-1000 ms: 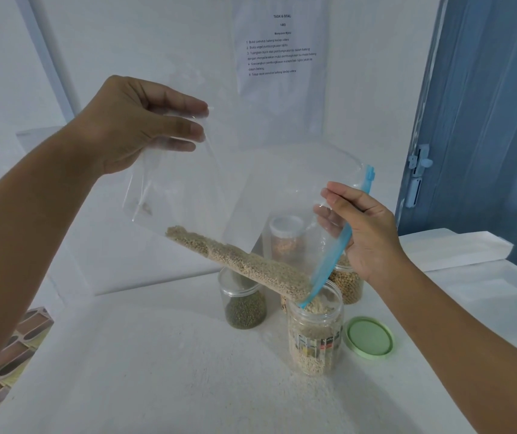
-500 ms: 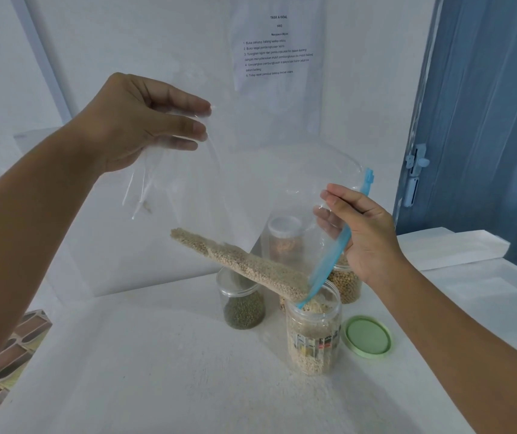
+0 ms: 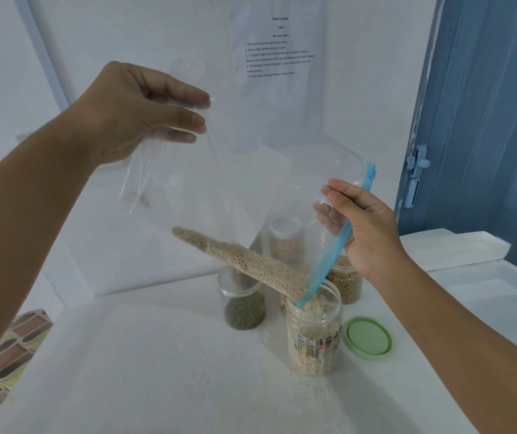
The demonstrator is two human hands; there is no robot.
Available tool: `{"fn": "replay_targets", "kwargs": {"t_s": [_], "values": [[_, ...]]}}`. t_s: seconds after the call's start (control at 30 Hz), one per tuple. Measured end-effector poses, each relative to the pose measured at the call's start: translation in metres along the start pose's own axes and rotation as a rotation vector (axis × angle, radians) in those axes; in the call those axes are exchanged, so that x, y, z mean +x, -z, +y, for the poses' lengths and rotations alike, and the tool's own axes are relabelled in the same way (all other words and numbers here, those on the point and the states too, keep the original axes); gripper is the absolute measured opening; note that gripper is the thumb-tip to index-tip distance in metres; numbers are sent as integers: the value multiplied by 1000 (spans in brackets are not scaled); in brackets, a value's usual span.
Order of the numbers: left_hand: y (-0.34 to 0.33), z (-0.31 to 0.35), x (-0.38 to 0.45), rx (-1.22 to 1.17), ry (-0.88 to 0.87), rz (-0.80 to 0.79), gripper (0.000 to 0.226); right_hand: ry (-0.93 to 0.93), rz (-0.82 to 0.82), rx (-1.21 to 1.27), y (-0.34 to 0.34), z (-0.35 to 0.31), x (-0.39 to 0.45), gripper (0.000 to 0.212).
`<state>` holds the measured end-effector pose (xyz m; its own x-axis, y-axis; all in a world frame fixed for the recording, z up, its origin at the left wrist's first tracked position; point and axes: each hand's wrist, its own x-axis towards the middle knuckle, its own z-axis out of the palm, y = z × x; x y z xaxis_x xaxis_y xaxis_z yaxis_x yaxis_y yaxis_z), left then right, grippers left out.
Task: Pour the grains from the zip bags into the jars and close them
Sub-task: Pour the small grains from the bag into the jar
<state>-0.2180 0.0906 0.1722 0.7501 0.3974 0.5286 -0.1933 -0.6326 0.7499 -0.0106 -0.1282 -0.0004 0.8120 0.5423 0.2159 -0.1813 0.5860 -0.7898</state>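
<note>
The white desk point(image 3: 157, 371) carries everything. Above the open jar point(image 3: 313, 336), a clear zip bag point(image 3: 235, 189) hangs tilted, its blue zip edge point(image 3: 329, 258) dipping into the jar's mouth. The left hand point(image 3: 132, 114) pinches the bag's raised corner; the right hand point(image 3: 367, 230) grips its zip edge. Pale grains point(image 3: 241, 261) slide toward the jar. A green lid point(image 3: 368, 337) lies just right of it; behind stand three jars, perhaps closed.

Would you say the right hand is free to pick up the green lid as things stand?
Probably not yet: the right hand is pinching the zip bag at its blue zipper, steadying the pour. The green lid itself lies uncovered beside the jar.
</note>
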Motion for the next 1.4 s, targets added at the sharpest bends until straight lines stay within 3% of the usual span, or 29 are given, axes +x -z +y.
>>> {"fn": "replay_targets", "kwargs": {"t_s": [1.4], "values": [[-9,-5,2,-11,29,-12,37,15,38,5,10,8,2,19]]}}
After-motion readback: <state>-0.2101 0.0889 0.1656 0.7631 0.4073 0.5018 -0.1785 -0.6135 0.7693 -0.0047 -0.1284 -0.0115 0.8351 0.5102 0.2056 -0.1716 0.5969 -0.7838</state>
